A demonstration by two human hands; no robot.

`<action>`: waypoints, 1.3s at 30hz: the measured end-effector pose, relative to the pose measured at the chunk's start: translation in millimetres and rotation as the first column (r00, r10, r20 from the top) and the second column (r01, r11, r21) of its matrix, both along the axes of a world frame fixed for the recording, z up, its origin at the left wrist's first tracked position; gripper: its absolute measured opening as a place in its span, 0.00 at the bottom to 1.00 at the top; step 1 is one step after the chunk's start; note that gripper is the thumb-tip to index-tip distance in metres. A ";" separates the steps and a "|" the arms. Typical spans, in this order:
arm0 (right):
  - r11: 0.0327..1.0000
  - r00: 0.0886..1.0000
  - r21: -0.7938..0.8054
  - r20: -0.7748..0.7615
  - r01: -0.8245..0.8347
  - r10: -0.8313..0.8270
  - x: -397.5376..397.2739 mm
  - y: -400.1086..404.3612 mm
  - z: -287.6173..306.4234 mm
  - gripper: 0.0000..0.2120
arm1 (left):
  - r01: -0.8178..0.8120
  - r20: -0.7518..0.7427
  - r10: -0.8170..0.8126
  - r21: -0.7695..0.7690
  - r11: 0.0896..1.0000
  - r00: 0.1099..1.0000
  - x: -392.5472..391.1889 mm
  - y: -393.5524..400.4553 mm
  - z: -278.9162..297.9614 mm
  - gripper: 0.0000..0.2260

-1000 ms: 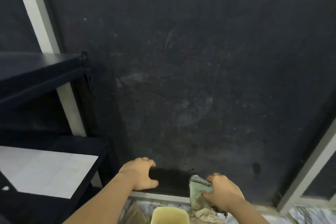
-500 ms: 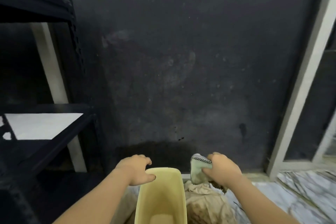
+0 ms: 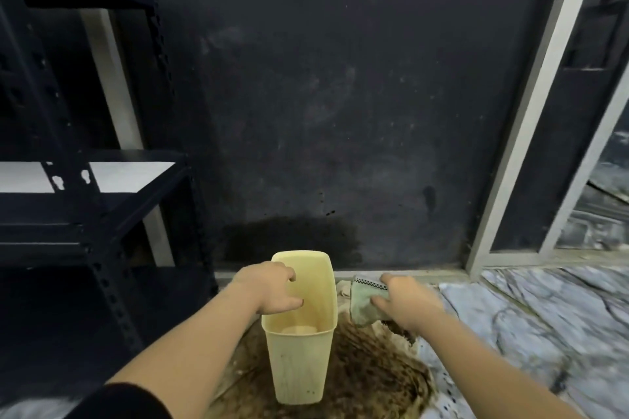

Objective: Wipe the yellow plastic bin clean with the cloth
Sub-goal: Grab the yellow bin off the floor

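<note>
A tall pale yellow plastic bin [image 3: 299, 360] stands upright on a stained brown sheet, its open top towards me. My left hand [image 3: 269, 289] grips the bin's left rim, thumb inside and fingers curled over the edge. Just right of the bin, my right hand [image 3: 405, 306] holds a bunched pale green cloth [image 3: 362, 303] with a checkered edge. The cloth hangs in the air beside the rim and does not touch the bin. Dark specks dot the bin's front wall.
A dirty, brown-stained sheet [image 3: 371, 381] covers the marbled floor [image 3: 531, 323] under the bin. A black metal shelving rack [image 3: 95, 214] stands close on the left. A dark wall [image 3: 340, 112] rises right behind the bin, with a grey door frame [image 3: 517, 133] on the right.
The camera has tilted down, bringing the whole bin and the floor into view. My left hand has taken hold of the bin's rim. My right hand keeps holding the cloth beside it.
</note>
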State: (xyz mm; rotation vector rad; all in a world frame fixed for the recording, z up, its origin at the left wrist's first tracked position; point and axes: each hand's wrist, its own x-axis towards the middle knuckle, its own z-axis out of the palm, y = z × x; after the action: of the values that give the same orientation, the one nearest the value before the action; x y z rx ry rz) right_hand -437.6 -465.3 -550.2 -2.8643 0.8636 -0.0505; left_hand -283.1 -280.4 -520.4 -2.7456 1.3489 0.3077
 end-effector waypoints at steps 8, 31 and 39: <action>0.994 0.998 0.099 0.052 -0.048 0.043 -5.6 6.5 -73.0 0.19 | -0.012 -0.229 0.013 0.002 1.000 0.973 -24.7 -17.4 -76.9 0.29; 0.848 0.829 0.433 0.559 -0.305 0.013 92.7 26.0 -175.9 0.11 | -0.251 -0.361 0.081 -0.454 0.855 0.929 33.9 -37.6 -155.5 0.12; 0.858 0.816 0.388 0.576 -0.335 0.058 112.8 56.3 -185.3 0.14 | -0.378 -0.415 0.160 -0.521 0.765 0.896 41.2 -9.3 -156.7 0.08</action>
State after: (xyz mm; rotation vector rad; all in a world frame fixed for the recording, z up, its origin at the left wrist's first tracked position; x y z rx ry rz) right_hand -324.8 -409.1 -735.5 -2.2596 0.3723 -0.5316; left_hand -241.9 -289.7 -677.1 -3.5825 1.2667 0.4809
